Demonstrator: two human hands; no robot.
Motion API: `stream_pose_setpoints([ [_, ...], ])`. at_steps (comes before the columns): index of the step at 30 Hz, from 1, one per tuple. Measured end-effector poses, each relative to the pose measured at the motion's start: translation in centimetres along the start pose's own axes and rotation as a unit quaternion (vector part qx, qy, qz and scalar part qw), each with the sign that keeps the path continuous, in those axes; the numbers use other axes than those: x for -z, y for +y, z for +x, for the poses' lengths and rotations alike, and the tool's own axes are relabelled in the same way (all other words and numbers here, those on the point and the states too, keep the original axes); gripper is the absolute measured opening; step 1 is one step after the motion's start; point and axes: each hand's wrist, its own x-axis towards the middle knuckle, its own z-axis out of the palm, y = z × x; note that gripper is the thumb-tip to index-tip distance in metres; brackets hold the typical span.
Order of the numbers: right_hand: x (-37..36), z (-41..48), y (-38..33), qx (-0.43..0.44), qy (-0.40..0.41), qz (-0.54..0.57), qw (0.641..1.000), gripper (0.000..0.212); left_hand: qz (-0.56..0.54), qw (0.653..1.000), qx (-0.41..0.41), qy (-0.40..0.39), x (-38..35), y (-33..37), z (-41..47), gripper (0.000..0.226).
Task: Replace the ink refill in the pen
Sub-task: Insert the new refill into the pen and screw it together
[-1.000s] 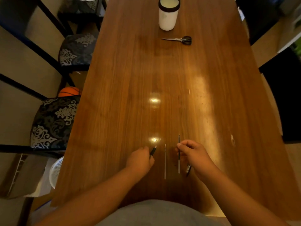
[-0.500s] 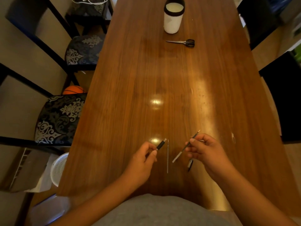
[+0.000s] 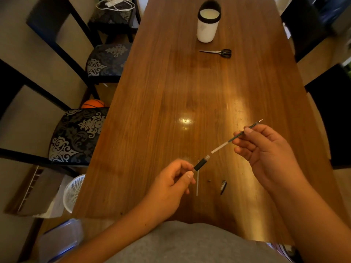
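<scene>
The left hand (image 3: 171,184) was closed around the pen barrel (image 3: 201,164), thumb and fingers (image 3: 190,174) pinched at its lower end, the open end tilted up toward the right. The right hand (image 3: 266,149) gripped a refill (image 3: 232,138) between thumb and forefinger, the other fingers loosely curled; the refill's white end hung just beside the barrel's mouth, apart from it, tip pointing away. Both were lifted above the counter (image 3: 152,111). Under the barrel a second refill (image 3: 197,184) lay on the counter, and right of it a small dark part (image 3: 223,186), perhaps the pen's tip piece. Far beyond the barrel lay scissors (image 3: 218,52) and a white cup (image 3: 208,25).
</scene>
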Motion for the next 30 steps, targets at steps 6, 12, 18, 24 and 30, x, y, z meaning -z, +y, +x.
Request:
stream_pose_setpoints([
  [6,0.0,-0.9,0.0,0.002,-0.003,-0.021,1.000,0.012,0.000,1.000,-0.012,0.000,-0.3,0.6,-0.9,0.017],
  [12,0.2,-1.4,-0.1,0.009,-0.010,-0.033,0.999,0.015,0.007,0.999,-0.031,0.000,-0.4,1.2,-1.2,0.017],
  [18,0.3,-2.1,-1.1,0.086,-0.022,-0.091,0.992,0.012,0.011,1.000,-0.025,0.005,-0.7,1.6,-1.4,0.017],
  [24,-1.0,-3.0,-0.4,0.135,-0.060,-0.160,0.976,0.017,0.001,1.000,-0.005,0.004,-1.1,1.9,-1.2,0.017],
  [30,-1.9,-3.3,1.6,0.145,-0.097,-0.213,0.961,0.029,-0.031,0.999,0.019,0.023,-0.9,1.8,-0.9,0.018],
])
